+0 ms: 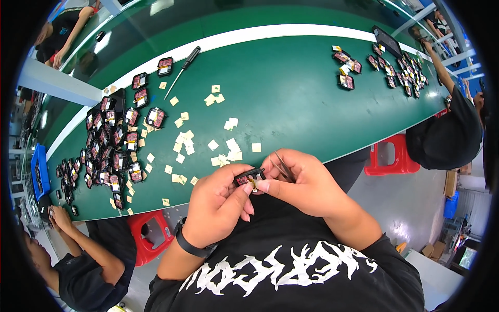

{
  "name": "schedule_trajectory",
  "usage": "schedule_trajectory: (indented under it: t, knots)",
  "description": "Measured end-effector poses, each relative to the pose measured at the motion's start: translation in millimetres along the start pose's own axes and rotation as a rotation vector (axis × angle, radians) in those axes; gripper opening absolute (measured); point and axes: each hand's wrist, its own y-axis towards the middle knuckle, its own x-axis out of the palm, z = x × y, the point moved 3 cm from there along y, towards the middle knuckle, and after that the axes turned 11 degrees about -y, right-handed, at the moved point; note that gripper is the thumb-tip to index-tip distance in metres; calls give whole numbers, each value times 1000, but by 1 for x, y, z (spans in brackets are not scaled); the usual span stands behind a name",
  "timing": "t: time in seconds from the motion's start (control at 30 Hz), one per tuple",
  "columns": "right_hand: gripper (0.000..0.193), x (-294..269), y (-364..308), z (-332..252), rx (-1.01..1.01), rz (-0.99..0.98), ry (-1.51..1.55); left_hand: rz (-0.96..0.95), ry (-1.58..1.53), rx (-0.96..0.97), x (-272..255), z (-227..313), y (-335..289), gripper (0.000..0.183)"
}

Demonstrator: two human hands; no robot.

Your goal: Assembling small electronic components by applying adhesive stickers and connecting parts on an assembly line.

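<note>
Close to my body, my left hand (221, 200) is closed round a small black device housing (248, 178) with a dark red circuit board inside. My right hand (299, 184) holds metal tweezers (282, 166) tucked among its fingers, their tips up and to the left. The right thumb presses at the housing's near edge, beside the left thumb. Between the thumb tips shows a small yellowish piece (254, 185), too small to make out fully. Just beyond the hands lie several cream square pieces (232, 145) on the green table (291, 93).
Many similar housings (118, 160) lie heaped at the left, others (410, 73) at the far right. A screwdriver (183, 72) rests near the table's far edge. A blue bin (40, 169) stands far left. Co-workers sit on both sides, by red stools (150, 236).
</note>
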Motion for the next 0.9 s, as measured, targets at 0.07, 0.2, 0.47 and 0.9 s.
schedule_trajectory:
  t: [0.07, 0.2, 0.47, 0.9]
  knots:
    - [21, -7, -13, -12, 1, 13, -77, -41, -51, -24, 6, 2, -3, 27]
    - [17, -13, -34, -20, 2, 64, -94, -148, -28, -8, 17, 11, -4, 31]
    - [13, -7, -62, -31, 11, 135, -4, -393, 32, 9, 20, 17, -14, 46]
    - [14, 15, -46, -10, -41, -1, -9, -85, 393, 273, -11, 9, -37, 25]
